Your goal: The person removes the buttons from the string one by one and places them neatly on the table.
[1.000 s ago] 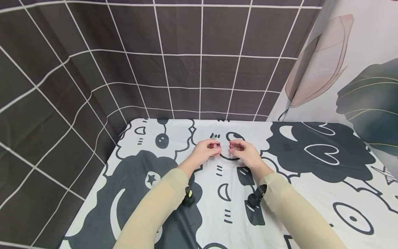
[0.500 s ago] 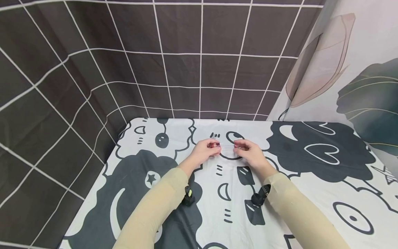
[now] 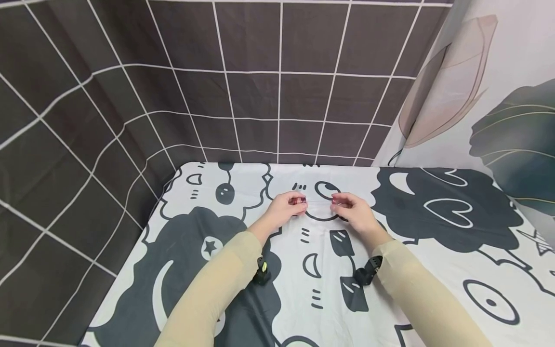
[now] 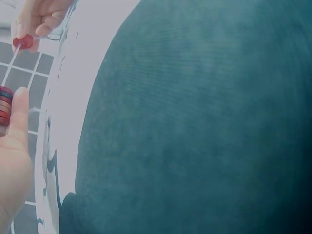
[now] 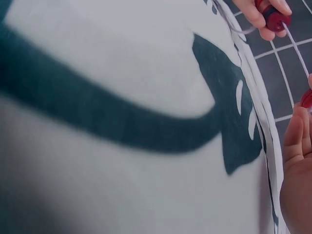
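Note:
In my left hand [image 3: 284,208] I grip a short stack of red, dark and tan ring-shaped beads [image 4: 5,105], thumb along its side. A thin pale cord [image 4: 10,66] runs from the stack's end across to my right hand [image 3: 354,213]. There the fingertips pinch a round red bead [image 4: 23,42], which the right wrist view shows only partly, at its right edge. Both hands are raised above the far part of the patterned cloth, a short gap apart, with the cord stretched straight between them. The fingers hide part of the stack.
A white cloth [image 3: 329,327] with dark cartoon prints covers the surface under my arms. Behind it hangs a dark grid-patterned curtain [image 3: 256,96], which wraps round to the left. A leaf-print curtain [image 3: 503,62] hangs at the right. Each wrist carries a small black camera [image 3: 368,271].
My right hand has moved steadily to the right with the red bead, widening the gap between the hands. The left hand stays nearly in place, holding the stack.

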Tool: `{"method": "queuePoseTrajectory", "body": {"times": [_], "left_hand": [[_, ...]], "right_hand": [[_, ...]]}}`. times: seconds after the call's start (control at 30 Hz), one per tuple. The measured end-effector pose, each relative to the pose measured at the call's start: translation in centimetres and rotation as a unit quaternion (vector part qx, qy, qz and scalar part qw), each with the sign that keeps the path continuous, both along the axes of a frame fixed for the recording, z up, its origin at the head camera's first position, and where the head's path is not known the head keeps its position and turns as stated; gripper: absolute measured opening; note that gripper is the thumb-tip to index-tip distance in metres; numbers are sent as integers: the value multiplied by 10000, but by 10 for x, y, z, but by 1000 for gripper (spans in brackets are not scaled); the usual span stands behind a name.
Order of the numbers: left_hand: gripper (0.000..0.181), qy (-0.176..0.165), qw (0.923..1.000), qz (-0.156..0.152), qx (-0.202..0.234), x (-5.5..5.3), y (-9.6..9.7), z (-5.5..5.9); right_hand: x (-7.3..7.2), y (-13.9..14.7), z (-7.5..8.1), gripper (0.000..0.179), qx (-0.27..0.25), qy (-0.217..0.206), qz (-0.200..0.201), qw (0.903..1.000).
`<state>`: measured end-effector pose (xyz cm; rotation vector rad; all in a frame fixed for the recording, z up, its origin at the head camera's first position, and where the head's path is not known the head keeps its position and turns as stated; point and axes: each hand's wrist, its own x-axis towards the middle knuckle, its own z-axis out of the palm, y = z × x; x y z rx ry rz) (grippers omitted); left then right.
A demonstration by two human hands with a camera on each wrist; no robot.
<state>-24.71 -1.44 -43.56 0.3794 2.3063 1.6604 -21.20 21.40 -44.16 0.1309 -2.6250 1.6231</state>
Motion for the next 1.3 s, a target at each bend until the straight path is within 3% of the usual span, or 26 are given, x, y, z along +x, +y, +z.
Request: {"method": "queuePoseTrajectory", "body": {"times": [0.37,0.73,0.9,1.3], "left_hand": [[33,94,9998,20,-198,0,0,0],[35,128,9998,-59,-142,2,-2,1],[34,216,9996,-92,-160,1,-2,2],[35,-14,10000,11,44,0,-1,0]], "right_hand": [[1,16,-2,39,148,-92,-264,9995],[6,21,1,41,-35,-65,-201,9998],[7,24,2,40,136,-89,-284,9995],[8,36,2,42,461,-325,-457,9974]]}}
